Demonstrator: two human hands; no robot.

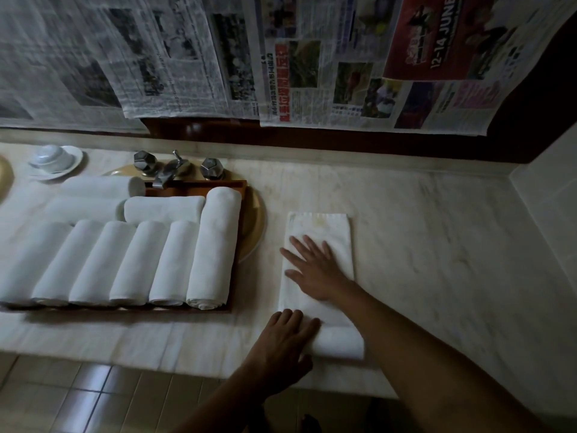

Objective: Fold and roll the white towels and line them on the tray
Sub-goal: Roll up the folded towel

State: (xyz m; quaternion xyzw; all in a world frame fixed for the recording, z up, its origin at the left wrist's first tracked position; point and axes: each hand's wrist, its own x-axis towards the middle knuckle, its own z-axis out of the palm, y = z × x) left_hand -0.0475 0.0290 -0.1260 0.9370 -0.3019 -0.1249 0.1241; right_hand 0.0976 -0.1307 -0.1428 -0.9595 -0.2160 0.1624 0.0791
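A folded white towel [324,226] lies lengthwise on the marble counter, its near end turned into a short roll [342,343]. My left hand [285,337] rests on the left part of that roll with the fingers curved over it. My right hand [315,267] presses flat on the towel's middle, fingers spread. To the left stands a brown wooden tray [242,220] over the sink, holding several rolled white towels [175,264] side by side, with more rolls [164,208] lying crosswise behind them.
A chrome tap with two knobs [170,170] stands behind the tray. An upturned white cup on a saucer [54,160] sits at the far left. Newspaper sheets [312,64] hang on the wall. The counter's front edge [187,364] drops to a tiled floor.
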